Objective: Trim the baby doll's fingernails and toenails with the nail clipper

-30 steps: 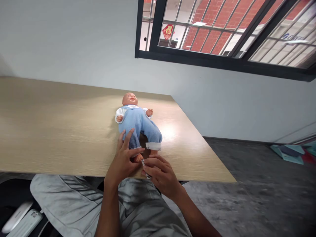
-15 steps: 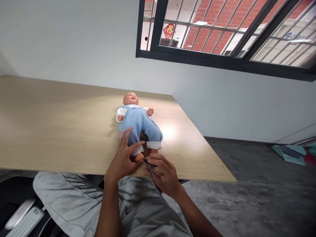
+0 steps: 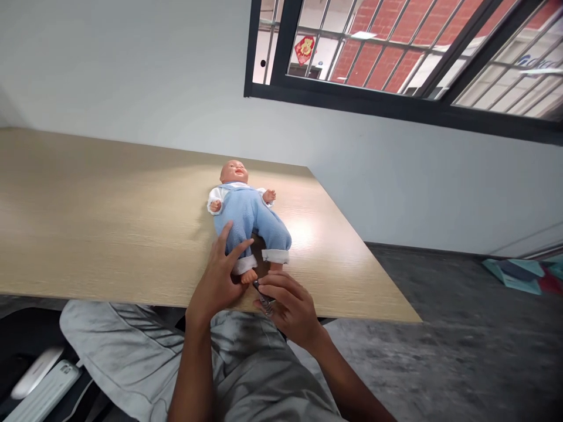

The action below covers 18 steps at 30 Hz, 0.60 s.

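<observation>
Your left hand [image 3: 219, 280] pins the baby doll's [image 3: 248, 218] leg on the desk [image 3: 109, 223], fingers spread. Your right hand [image 3: 288, 306] pinches a small metal clipper [image 3: 263, 296] at its foot.

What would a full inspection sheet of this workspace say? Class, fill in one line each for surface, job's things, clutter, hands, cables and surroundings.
Surface: light wooden table, bare apart from the doll.
Job's things: baby doll in blue overalls lies on its back, feet toward the person; small metal tool, too small to identify.
Clutter: nothing seen on the table.
Hands: left hand rests on the doll's leg at the cuff; right hand pinches the tool beside the doll's foot.
Cables: nothing seen.
Surroundings: white wall, barred window showing brick outside, grey floor, white objects at lower left.
</observation>
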Tool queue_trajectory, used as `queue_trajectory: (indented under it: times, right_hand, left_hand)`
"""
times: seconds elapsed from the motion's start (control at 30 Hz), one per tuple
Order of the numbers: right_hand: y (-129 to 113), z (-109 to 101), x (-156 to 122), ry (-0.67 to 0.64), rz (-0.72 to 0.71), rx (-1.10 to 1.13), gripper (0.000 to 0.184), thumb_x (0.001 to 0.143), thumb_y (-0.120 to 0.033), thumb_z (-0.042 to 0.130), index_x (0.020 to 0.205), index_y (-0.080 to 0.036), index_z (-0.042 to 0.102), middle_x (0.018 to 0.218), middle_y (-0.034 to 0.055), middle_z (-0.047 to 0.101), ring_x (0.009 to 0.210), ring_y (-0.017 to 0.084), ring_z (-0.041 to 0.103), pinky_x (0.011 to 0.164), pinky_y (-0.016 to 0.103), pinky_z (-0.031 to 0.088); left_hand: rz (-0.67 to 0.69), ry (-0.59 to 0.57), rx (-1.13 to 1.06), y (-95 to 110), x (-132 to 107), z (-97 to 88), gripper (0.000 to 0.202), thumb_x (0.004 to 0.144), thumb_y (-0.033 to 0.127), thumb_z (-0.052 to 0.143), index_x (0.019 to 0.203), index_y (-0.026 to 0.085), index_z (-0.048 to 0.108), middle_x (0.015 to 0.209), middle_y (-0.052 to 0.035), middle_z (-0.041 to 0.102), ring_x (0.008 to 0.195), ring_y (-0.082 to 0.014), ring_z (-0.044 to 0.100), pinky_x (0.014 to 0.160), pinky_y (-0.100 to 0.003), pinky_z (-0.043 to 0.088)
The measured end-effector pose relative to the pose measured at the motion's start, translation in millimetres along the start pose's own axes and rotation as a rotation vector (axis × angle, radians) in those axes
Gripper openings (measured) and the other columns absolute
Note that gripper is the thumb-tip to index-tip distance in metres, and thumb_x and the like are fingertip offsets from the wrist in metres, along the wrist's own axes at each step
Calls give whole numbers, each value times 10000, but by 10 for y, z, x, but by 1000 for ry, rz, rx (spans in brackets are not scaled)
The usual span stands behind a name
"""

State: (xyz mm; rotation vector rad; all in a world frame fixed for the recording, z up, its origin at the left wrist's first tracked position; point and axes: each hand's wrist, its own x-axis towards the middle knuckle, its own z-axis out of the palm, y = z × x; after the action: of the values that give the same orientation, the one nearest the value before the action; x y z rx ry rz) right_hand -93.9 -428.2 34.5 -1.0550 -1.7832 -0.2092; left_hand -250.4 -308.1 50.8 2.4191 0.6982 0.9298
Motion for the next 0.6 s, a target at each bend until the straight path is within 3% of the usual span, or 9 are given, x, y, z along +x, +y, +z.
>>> queue_trajectory:
  times: [0.17, 0.37, 0.6]
  right_hand:
    - [31, 38, -40, 0, -80, -91, 272, 912, -23, 586, 1122, -194, 615, 1048, 75, 708, 966, 166, 684, 973, 407, 562]
    - [26, 25, -56, -56, -123, -162, 223, 942, -24, 526, 1070, -179, 622, 1063, 79, 710, 960, 146, 677, 986, 410, 543]
    - [28, 42, -70, -59, -125, -202, 194, 946, -56, 564, 1058, -198, 632, 1065, 52, 716, 961, 141, 676, 1010, 398, 523]
  left_hand:
    - [-15, -13, -10, 0, -7, -8, 475, 886, 305, 663, 1350, 257, 575, 1662, -51, -12, 1516, -337, 164, 1224, -507, 274]
    - [-28, -18, -44, 5, -8, -1, 298, 888, 304, 663, 1181, 282, 709, 1663, 21, -50, 1517, -327, 175, 1231, -478, 275]
    - [-41, -25, -60, 1, -19, 5, 284, 885, 312, 674, 1164, 299, 727, 1658, 47, -54, 1516, -316, 185, 1238, -464, 273]
